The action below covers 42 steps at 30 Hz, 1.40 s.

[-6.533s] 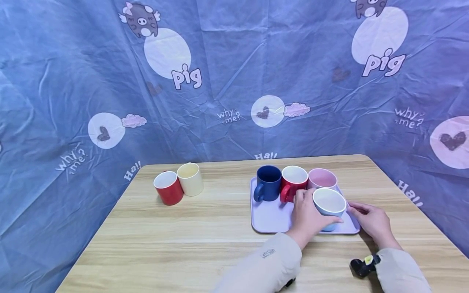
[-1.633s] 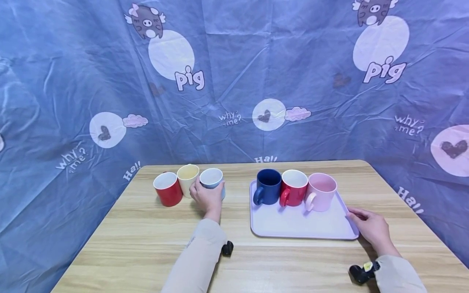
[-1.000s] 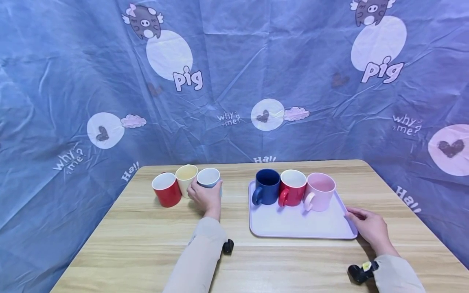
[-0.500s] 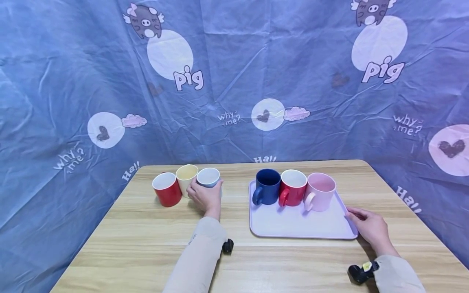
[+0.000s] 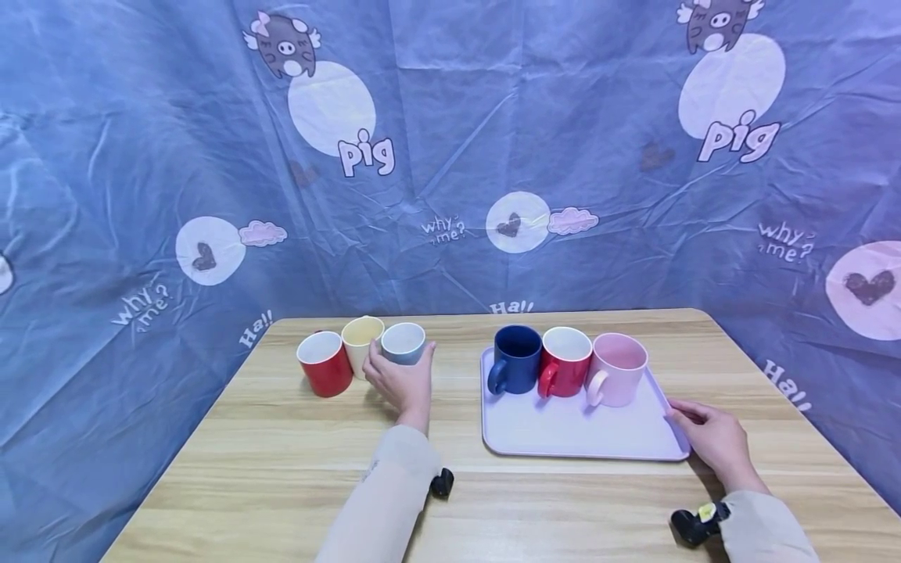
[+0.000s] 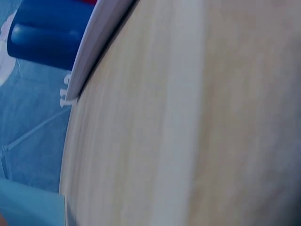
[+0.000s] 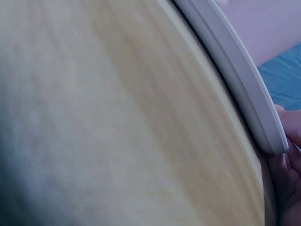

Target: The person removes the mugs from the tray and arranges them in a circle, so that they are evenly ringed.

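Note:
A light blue mug [image 5: 403, 358] stands at the left rear of the table, and my left hand [image 5: 404, 385] is around its near side. The thumb is spread away from the mug's right side; the hand hides the lower part of the mug. In the left wrist view only a strip of that light blue mug [image 6: 33, 207] shows. My right hand [image 5: 714, 434] pinches the right edge of a lilac tray [image 5: 549, 428], thumb above the rim [image 7: 240, 75] and fingers beneath. Navy [image 5: 521, 367], red [image 5: 573, 377] and pink [image 5: 622, 383] mugs stand in a row on the tray.
Left of the light blue mug stand a cream mug [image 5: 356, 360] and another red mug [image 5: 332, 377], close together. The wooden table [image 5: 281, 477] ends at a blue patterned cloth [image 5: 450, 156] hanging behind and at the sides.
My left hand carried the light blue mug from the tray to beside the cream mug. In the last half second its thumb came away from the mug. My right hand stays at the tray.

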Motion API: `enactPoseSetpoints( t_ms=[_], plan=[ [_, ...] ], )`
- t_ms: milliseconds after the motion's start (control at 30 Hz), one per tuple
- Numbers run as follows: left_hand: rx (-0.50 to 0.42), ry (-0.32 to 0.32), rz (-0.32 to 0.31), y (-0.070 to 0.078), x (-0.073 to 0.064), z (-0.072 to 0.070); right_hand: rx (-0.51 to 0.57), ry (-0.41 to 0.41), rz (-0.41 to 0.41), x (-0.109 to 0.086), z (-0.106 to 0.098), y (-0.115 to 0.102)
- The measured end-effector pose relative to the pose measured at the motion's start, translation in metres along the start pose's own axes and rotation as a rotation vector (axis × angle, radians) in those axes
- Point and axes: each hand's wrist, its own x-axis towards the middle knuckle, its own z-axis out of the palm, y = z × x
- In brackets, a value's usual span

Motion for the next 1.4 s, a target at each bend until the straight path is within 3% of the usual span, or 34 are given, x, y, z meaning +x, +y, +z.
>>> enactPoseSetpoints(
  t_ms=[233, 500, 600, 833, 967, 1200, 1400],
  plan=[
    [-0.111, -0.007, 0.096, 0.006, -0.016, 0.000, 0.001, 0.003, 0.006, 0.000, 0.000, -0.001],
    [-0.196, -0.144, 0.103, 0.019, -0.039, 0.000, 0.006, 0.002, 0.003, 0.000, -0.001, -0.001],
    [-0.203, -0.235, 0.108, 0.020, -0.045, 0.000, 0.010, -0.003, 0.010, 0.000, -0.001, -0.001],
    [-0.223, -0.546, 0.050, 0.019, -0.052, -0.001, 0.005, -0.010, 0.008, 0.000, -0.001, 0.000],
    [-0.261, -0.689, 0.029, 0.018, -0.054, 0.001, 0.006, -0.009, 0.007, 0.000, -0.001, 0.000],
    [-0.267, -0.876, -0.004, 0.015, -0.056, 0.003, 0.004, -0.011, 0.001, 0.000, 0.000, 0.001],
    [-0.259, -0.999, -0.024, 0.014, -0.056, 0.004, 0.000, -0.015, 0.005, 0.001, 0.000, 0.001]
  ],
)
